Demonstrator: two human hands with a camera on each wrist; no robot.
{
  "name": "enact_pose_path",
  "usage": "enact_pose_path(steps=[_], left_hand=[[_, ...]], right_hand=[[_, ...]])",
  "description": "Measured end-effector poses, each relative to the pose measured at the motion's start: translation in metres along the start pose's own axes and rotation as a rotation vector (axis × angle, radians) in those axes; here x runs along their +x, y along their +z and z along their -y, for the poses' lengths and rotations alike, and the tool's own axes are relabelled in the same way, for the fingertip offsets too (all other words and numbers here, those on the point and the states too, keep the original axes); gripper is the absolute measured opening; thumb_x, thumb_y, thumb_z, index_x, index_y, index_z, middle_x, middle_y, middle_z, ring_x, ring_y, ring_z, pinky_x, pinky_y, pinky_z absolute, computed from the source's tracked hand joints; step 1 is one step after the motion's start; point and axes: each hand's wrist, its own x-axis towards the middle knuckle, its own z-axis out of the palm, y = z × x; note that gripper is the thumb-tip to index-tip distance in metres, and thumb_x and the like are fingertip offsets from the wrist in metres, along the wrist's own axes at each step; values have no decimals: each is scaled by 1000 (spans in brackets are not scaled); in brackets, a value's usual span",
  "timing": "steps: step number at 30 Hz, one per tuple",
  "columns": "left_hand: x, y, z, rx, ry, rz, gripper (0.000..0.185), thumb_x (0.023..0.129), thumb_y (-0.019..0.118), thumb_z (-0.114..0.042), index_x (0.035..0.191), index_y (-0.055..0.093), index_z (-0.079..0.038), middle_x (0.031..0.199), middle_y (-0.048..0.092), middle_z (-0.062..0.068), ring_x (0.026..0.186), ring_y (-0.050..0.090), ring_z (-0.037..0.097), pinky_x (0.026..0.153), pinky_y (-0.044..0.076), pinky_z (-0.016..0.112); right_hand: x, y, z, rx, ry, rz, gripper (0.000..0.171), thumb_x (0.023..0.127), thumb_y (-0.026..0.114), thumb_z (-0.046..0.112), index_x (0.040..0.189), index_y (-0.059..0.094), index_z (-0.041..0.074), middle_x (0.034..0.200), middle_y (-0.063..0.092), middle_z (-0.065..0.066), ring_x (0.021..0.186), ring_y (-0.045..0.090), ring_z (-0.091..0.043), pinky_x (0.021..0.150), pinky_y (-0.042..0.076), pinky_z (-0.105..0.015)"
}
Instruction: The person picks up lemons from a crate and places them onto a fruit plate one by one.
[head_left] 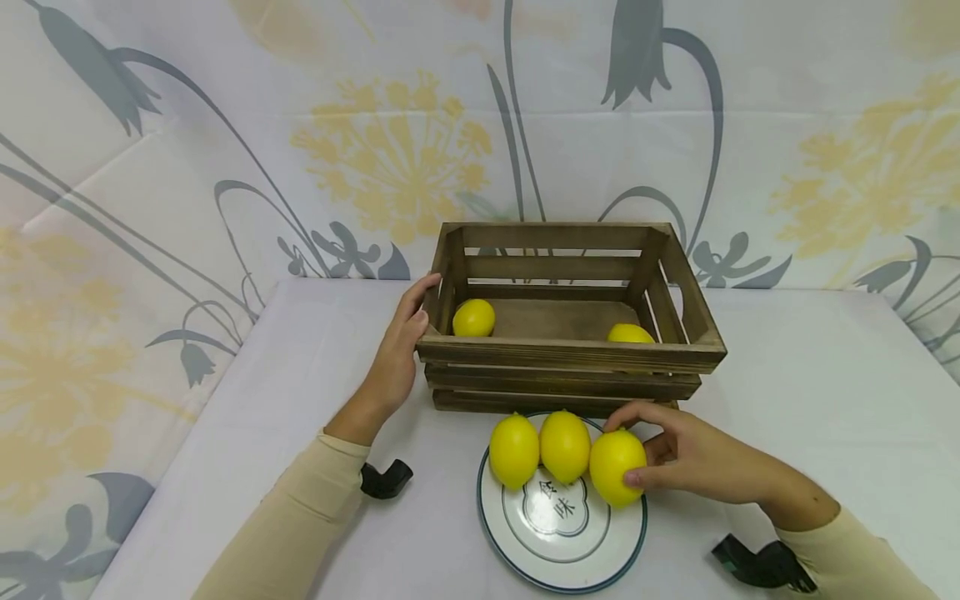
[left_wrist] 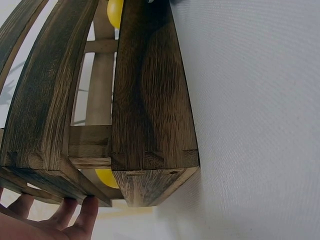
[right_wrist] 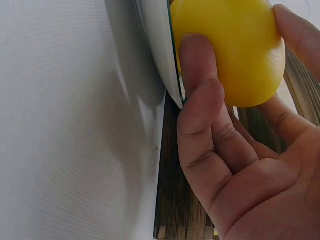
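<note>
Right hand (head_left: 678, 454) pinches the lemon (head_left: 617, 467) on the plate (head_left: 562, 567), thumb opposite fingers across its middle; it looks light, firm, smooth. Left hand (head_left: 397, 350), fingers straight, rests on the crate (head_left: 570, 354).

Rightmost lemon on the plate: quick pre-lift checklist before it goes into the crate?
1. Grip: right hand has thumb and fingers curled round the rightmost lemon: ok.
2. Lemon off the plate: it looks to be resting on it: not ok.
3. Crate steadied: left hand rests flat against its left end: ok.
4. Room inside: two lemons lie at the left and right ends, the middle floor is bare: ok.
5. Neighbours: middle lemon touches the held one and may roll: cannot tell.
</note>
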Motion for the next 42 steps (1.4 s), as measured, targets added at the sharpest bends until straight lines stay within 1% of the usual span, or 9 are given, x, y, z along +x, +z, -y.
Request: enact_pose_path(steps=[5,9,14,20,25,32,39,42], left_hand=[[0,0,1,4,1,-1,54,105,24,-32,156,29,-16,165,21,0,154,12,15,126,9,48],[-1,0,0,2,1,1,54,105,24,-32,156,29,-16,165,20,1,154,12,15,126,9,48],[0,0,-1,7,2,3,54,105,23,-32,156,28,-16,165,20,1,154,11,16,126,10,48],[1,0,-2,4,5,2,55,104,24,-32,156,28,-15,165,20,2,154,12,16,126,10,48],[0,0,-3,9,-1,0,54,105,24,-33,156,29,-17,165,20,1,154,13,16,126,11,48],[0,0,-3,-2,-2,4,54,104,24,-32,156,28,-17,166,19,1,154,13,17,125,10,50],[0,1,-3,-1,-6,1,55,104,24,-33,156,29,-16,166,19,1,154,13,17,125,10,50],[0,1,-4,-3,-9,5,55,104,24,-33,156,28,-16,166,19,1,154,13,17,125,10,51]], right_hand=[[1,1,-2,-14,-1,11,45,91,72,18,130,52,10,135,50,-23,78,67,-16,72,56,-27],[2,0,-2,-10,13,32,46,91,72,19,131,51,9,131,51,-22,72,63,-14,69,55,-27],[2,0,-1,-8,34,48,48,92,72,20,132,50,7,126,54,-21,72,60,-13,68,52,-26],[3,1,-4,-27,10,40,46,91,73,20,131,52,10,126,54,-18,75,59,-14,68,51,-25],[3,1,-5,-52,-7,26,45,90,74,21,130,54,12,116,58,-13,71,56,-13,64,49,-25],[4,3,-6,-92,-15,7,44,89,75,23,128,56,15,111,61,-7,70,56,-11,63,50,-24],[2,2,-3,-72,-39,16,45,90,75,21,129,55,12,109,60,-8,70,55,-12,62,48,-24],[1,2,-3,-66,-32,20,46,90,74,21,130,55,12,108,60,-7,70,55,-12,62,48,-24]])
